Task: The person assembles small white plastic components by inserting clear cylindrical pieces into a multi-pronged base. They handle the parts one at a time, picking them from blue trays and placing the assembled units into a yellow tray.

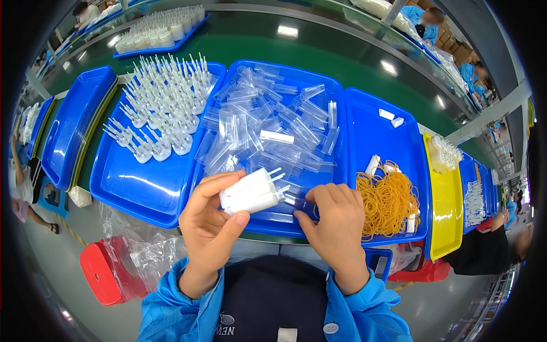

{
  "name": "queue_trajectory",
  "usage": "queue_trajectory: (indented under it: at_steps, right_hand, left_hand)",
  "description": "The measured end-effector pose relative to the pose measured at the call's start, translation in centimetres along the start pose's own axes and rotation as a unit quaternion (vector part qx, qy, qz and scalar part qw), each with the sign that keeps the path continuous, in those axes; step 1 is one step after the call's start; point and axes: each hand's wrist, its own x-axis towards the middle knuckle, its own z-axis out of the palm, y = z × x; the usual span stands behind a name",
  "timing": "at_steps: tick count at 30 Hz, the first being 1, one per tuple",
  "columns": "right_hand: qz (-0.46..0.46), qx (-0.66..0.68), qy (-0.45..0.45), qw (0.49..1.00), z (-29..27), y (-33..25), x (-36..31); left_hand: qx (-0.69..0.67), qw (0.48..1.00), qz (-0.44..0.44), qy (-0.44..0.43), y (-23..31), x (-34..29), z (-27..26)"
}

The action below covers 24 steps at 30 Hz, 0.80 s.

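Observation:
My left hand (211, 219) is closed around a white plastic part (250, 192), a rounded block with thin white prongs pointing right. It is held tilted above the near side of a blue tray (245, 223) full of clear plastic sleeves (250, 117). To its right, my right hand (336, 219) is curled over the same tray, thumb and forefinger bent toward each other. Something thin and yellowish shows between those fingers, too small to make out. Close to the right hand, a heap of yellow rubber bands (388, 199) lies in another blue tray (379, 134).
At left, a blue tray (134, 196) carries several pronged white parts (165, 105). Beyond it are stacked blue trays (77, 128). A yellow tray (445, 211) stands at right. More white parts (162, 29) sit across the green belt (250, 37). Red stools (102, 273) stand below.

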Motion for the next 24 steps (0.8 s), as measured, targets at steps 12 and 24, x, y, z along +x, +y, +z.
queue_trajectory:
  at_steps: [12, 24]
  right_hand:
    - [0.087, 0.581, 0.048, 0.808, -0.7, 2.0, -1.6]
    - [0.066, 0.663, 0.107, 0.738, -1.5, 3.6, -2.6]
  left_hand:
    - [0.098, 0.994, 0.030, -0.043, 1.0, 0.0, 1.7]
    - [0.112, 0.990, 0.031, -0.086, 1.2, -0.1, 3.1]
